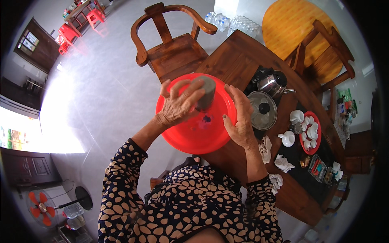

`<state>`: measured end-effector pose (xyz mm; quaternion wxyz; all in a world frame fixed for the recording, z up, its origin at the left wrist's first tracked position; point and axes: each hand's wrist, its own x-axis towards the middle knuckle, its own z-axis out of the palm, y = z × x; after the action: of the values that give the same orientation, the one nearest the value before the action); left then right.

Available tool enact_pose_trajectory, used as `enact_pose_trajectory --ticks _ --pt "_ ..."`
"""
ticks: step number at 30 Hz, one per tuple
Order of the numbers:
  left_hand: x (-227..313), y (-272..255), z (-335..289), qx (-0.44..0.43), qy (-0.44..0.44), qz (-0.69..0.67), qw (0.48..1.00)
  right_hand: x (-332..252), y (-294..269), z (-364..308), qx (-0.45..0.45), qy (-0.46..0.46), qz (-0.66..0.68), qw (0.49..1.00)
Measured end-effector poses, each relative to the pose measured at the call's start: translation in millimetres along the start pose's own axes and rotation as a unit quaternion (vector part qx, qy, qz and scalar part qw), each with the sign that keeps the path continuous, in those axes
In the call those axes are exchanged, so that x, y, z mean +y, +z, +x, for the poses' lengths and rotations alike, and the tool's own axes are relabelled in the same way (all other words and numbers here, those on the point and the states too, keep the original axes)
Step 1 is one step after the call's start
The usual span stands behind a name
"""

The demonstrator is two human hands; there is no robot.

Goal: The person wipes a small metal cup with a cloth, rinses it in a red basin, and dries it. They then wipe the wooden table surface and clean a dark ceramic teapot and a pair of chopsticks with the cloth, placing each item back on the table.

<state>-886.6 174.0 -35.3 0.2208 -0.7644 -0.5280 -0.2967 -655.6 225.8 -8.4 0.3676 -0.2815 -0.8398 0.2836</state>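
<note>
My left hand [180, 101] is back-up over the red basin [178, 139], its fingers spread and bent toward the right, their tips overlapping the left side of a grey cylinder [208, 94]; whether they grip it or only lie against it, I cannot tell. My right hand [242, 119] is open and holds nothing that I can see, thumb apart from the fingers, over the basin's right edge. So the cylinder lies between my two hands, over the far half of the basin, and my left is clearly the nearer. Its long axis runs roughly away from me, the far end leaning slightly right (upright or tilted, I can't judge from above). My own left fingers hide part of its side, while bare red plastic shows between it and my right hand. A purple patch [206, 118] marks the basin floor, nearer to me. Beyond my right hand, on the wooden table [227, 54], sit a glass-lidded pot [262, 117] and a steel kettle [270, 84], close to that side; then crumpled white cloths [284, 163], a white teapot [287, 139] and a red tray [317, 128] of white cups. Past the basin stands a wooden armchair [176, 58].
</note>
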Motion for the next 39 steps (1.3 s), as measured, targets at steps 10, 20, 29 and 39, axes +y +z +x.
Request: enact_pose_trajectory --ticks 10,20,29,39 --pt "-4.5 -12.0 24.2 -0.011 -0.099 -0.104 0.99 3.6 -7.4 -4.4 0.009 0.001 -0.003 1.0" --pt "-1.5 31.8 -31.6 -0.191 -0.622 -0.641 0.408 28.1 6.3 -44.1 0.009 0.083 0.044 0.996" --pt "53.6 11.8 -27.8 -0.258 -0.57 -0.693 0.359 18.3 41.1 -44.0 -0.062 0.139 0.131 0.98" --pt "88.7 3.0 -22.3 -0.077 -0.413 -0.657 0.626 6.6 51.0 -51.3 0.099 0.128 0.106 0.981"
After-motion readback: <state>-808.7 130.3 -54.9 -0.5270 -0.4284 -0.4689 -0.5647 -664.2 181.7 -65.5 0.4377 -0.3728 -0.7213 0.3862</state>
